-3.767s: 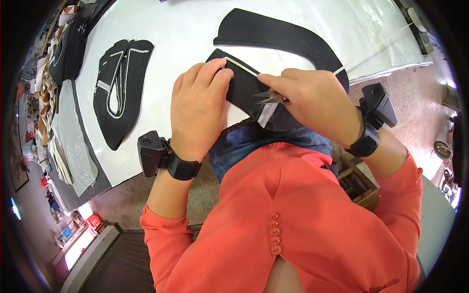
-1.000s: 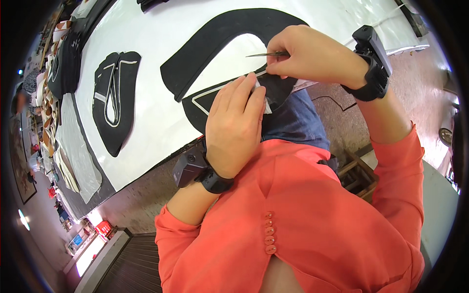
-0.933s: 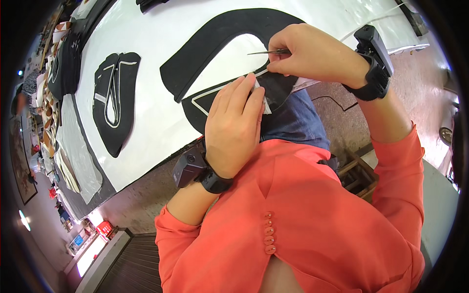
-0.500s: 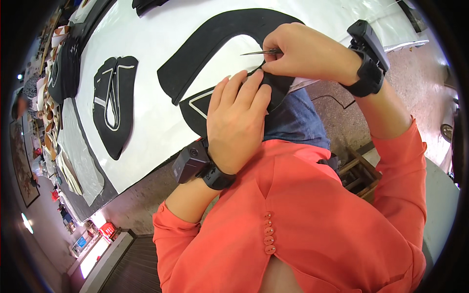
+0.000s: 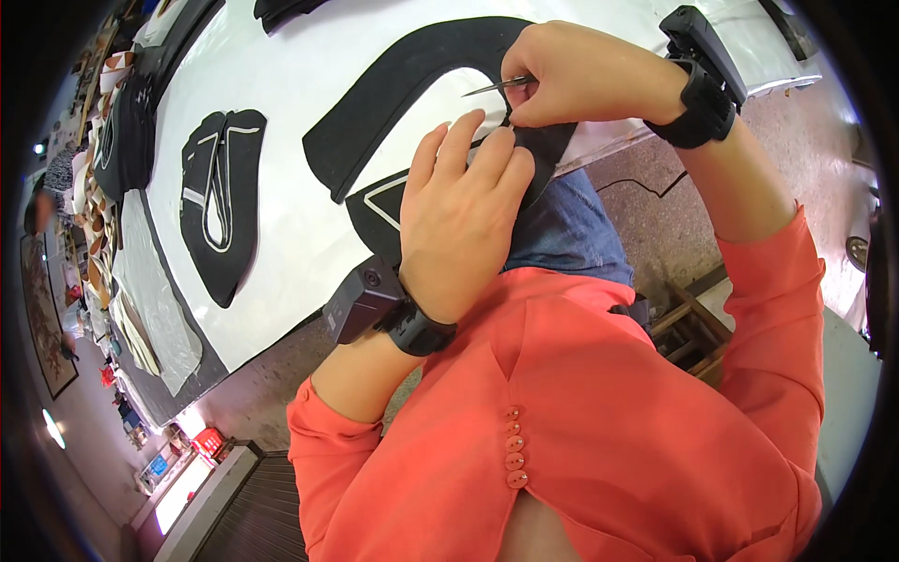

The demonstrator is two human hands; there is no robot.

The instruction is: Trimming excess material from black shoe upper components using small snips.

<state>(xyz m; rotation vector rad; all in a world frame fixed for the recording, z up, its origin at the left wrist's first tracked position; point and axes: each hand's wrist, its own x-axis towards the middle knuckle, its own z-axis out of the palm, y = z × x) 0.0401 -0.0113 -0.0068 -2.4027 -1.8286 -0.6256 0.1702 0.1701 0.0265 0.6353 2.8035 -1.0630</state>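
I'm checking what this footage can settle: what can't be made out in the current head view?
All in the head view:
- Pointed tool: its handle is hidden in the right hand.
- Black piece with white strip: its middle is covered by the left hand.
- Black bundle, top: cut off by the upper edge.
- Goods, far left: too small to identify.

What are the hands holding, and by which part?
Right hand: a slim pointed metal tool, by its rear end. Left hand: resting on a flat black white-lined panel; grip unclear.
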